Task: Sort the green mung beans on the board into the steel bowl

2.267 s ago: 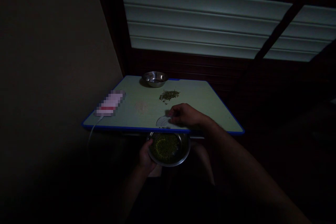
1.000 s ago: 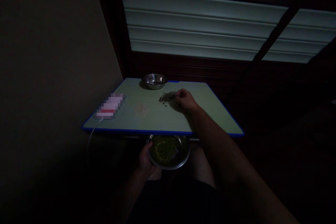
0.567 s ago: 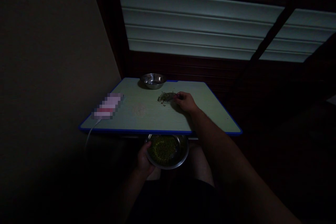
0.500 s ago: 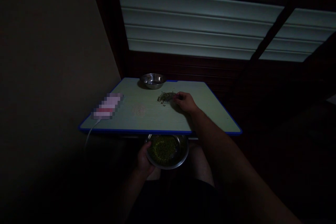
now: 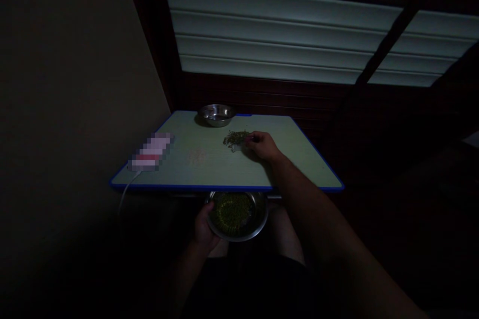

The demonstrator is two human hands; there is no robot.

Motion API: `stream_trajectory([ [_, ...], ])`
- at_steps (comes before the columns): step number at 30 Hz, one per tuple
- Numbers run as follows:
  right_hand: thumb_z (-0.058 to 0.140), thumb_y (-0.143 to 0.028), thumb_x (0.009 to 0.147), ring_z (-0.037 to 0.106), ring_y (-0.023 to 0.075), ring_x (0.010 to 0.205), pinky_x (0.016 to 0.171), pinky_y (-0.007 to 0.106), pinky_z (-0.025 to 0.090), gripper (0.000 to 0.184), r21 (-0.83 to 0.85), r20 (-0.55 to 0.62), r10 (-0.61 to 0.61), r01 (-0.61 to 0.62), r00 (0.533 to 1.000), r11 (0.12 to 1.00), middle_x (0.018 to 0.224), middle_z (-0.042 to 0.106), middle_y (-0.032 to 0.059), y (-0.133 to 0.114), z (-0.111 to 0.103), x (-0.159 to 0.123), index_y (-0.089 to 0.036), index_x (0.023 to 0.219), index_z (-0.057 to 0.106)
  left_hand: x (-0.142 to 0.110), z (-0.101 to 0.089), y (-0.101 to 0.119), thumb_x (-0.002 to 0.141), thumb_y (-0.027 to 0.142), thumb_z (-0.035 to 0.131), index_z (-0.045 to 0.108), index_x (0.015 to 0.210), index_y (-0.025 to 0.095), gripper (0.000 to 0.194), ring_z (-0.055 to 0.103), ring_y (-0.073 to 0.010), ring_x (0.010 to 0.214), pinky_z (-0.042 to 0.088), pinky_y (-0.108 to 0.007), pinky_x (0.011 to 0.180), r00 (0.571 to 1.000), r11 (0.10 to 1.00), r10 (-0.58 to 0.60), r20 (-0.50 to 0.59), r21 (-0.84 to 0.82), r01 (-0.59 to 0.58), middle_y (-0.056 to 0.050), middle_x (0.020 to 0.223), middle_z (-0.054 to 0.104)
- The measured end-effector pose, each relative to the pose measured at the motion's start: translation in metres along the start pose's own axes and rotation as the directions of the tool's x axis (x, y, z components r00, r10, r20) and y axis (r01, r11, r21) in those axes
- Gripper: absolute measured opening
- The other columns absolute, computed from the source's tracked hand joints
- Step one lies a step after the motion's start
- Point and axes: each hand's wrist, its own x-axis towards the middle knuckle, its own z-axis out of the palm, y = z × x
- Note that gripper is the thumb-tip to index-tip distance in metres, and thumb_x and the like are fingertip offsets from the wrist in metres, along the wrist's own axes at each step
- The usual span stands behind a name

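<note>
Under the table's front edge, my left hand (image 5: 204,227) grips the rim of a metal bowl (image 5: 258,230), its thumb over the edge. Small green bean-like grains (image 5: 232,212) lie inside that bowl. Over the tabletop, my right hand (image 5: 262,144) is closed at the right side of a loose pile of small greenish-brown grains (image 5: 235,138). A small pale flat piece shows by its fingertips at the pile's lower edge; what the fingers hold is too dark to name. Farther back stands a second metal bowl (image 5: 217,115), with no contents that I can make out.
The pale table (image 5: 299,159) has a blue rim. At its left lies a blurred-out phone-like object (image 5: 151,152) with a white cable (image 5: 125,192) hanging off the edge. A faint patch of pale grains (image 5: 197,156) lies left of centre. Behind rises a dark slatted door (image 5: 269,35).
My right hand has shifted very slightly at the pile, and the pale piece by its fingertips now shows more at the lower edge. The left hand and bowl stay nearly in place.
</note>
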Motion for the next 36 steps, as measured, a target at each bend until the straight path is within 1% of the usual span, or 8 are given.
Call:
stream_trajectory([
  [6, 0.062, -0.023, 0.057, 0.055, 0.0131, 0.065, 0.065, 0.026, 0.044, 0.015, 0.036, 0.043, 0.006, -0.008, 0.999, 0.999, 0.068, 0.065, 0.0012, -0.0055, -0.001, -0.0021, -0.015, 0.069, 0.065, 0.0033, -0.0034, -0.0012, 0.072, 0.025, 0.058, 0.073, 0.078, 0.013, 0.02, 0.07, -0.0283, 0.08, 0.052, -0.045, 0.087, 0.999, 1.0, 0.021, 0.032, -0.01, -0.021, -0.01, 0.076, 0.076],
  [10, 0.062, -0.023, 0.055, 0.053, 0.0125, 0.062, 0.061, 0.025, 0.043, 0.014, 0.086, 0.053, 0.045, -0.049, 0.998, 0.995, 0.065, 0.064, 0.0008, -0.0073, -0.0017, -0.0026, -0.015, 0.067, 0.064, 0.003, -0.0028, -0.0014, 0.071, 0.025, 0.059, 0.072, 0.078, 0.014, 0.019, 0.07, -0.0281, 0.08, 0.052, -0.044, 0.085, 0.999, 1.0, 0.026, 0.019, -0.012, -0.026, -0.009, 0.076, 0.076],
  [12, 0.061, -0.024, 0.055, 0.051, 0.0119, 0.059, 0.057, 0.024, 0.04, 0.014, 0.094, 0.045, 0.061, -0.065, 0.997, 0.993, 0.062, 0.062, 0.0005, -0.0068, -0.0014, -0.0027, -0.015, 0.065, 0.063, 0.0022, -0.0022, -0.0013, 0.072, 0.025, 0.058, 0.072, 0.079, 0.014, 0.019, 0.07, -0.0276, 0.08, 0.052, -0.044, 0.085, 1.0, 1.0, 0.023, 0.003, 0.0, -0.023, -0.009, 0.076, 0.076],
  [16, 0.061, -0.027, 0.055, 0.046, 0.0104, 0.054, 0.052, 0.024, 0.037, 0.013, 0.094, 0.049, 0.099, -0.103, 0.994, 0.99, 0.056, 0.057, -0.0005, -0.0067, -0.0004, -0.0036, -0.016, 0.062, 0.061, 0.0008, -0.0014, -0.0007, 0.072, 0.025, 0.058, 0.072, 0.08, 0.014, 0.02, 0.07, -0.0274, 0.08, 0.052, -0.044, 0.086, 1.0, 1.0, 0.024, 0.011, 0.011, -0.024, -0.01, 0.078, 0.076],
  [20, 0.061, -0.026, 0.055, 0.047, 0.0107, 0.055, 0.054, 0.024, 0.037, 0.013, 0.075, 0.028, 0.101, -0.103, 0.994, 0.992, 0.059, 0.058, 0.0, -0.0095, -0.0001, -0.0049, -0.015, 0.062, 0.061, 0.002, -0.0019, -0.0007, 0.072, 0.025, 0.058, 0.072, 0.079, 0.014, 0.02, 0.07, -0.0285, 0.079, 0.052, -0.046, 0.087, 1.0, 1.0, 0.017, 0.009, -0.002, -0.017, -0.009, 0.075, 0.075],
  [25, 0.061, -0.026, 0.055, 0.047, 0.011, 0.056, 0.055, 0.025, 0.038, 0.014, 0.05, 0.051, 0.108, -0.111, 0.993, 0.993, 0.059, 0.057, -0.0006, -0.0102, -0.0001, -0.0047, -0.015, 0.064, 0.062, 0.0041, -0.0034, -0.0018, 0.072, 0.025, 0.058, 0.072, 0.079, 0.015, 0.019, 0.07, -0.0293, 0.085, 0.051, -0.046, 0.088, 1.0, 1.0, 0.018, 0.0, 0.008, -0.018, -0.009, 0.075, 0.076],
  [30, 0.059, -0.022, 0.056, 0.05, 0.0116, 0.059, 0.059, 0.024, 0.041, 0.011, 0.019, 0.002, 0.066, -0.066, 0.998, 0.998, 0.061, 0.061, -0.0005, -0.0097, -0.0001, -0.0043, -0.016, 0.064, 0.063, 0.0028, -0.0028, -0.0013, 0.072, 0.024, 0.058, 0.072, 0.078, 0.014, 0.018, 0.07, -0.03, 0.087, 0.051, -0.046, 0.089, 1.0, 1.0, 0.02, -0.003, 0.008, -0.02, -0.009, 0.075, 0.075],
  [36, 0.062, -0.025, 0.055, 0.05, 0.0113, 0.058, 0.056, 0.023, 0.041, 0.014, 0.027, 0.037, 0.076, -0.077, 0.996, 0.997, 0.062, 0.062, -0.0003, -0.0087, 0.0, -0.0043, -0.015, 0.066, 0.064, 0.0031, -0.0031, -0.001, 0.072, 0.024, 0.059, 0.073, 0.081, 0.014, 0.02, 0.069, -0.0311, 0.092, 0.05, -0.046, 0.09, 1.0, 1.0, 0.014, 0.007, -0.003, -0.014, -0.01, 0.077, 0.076],
])
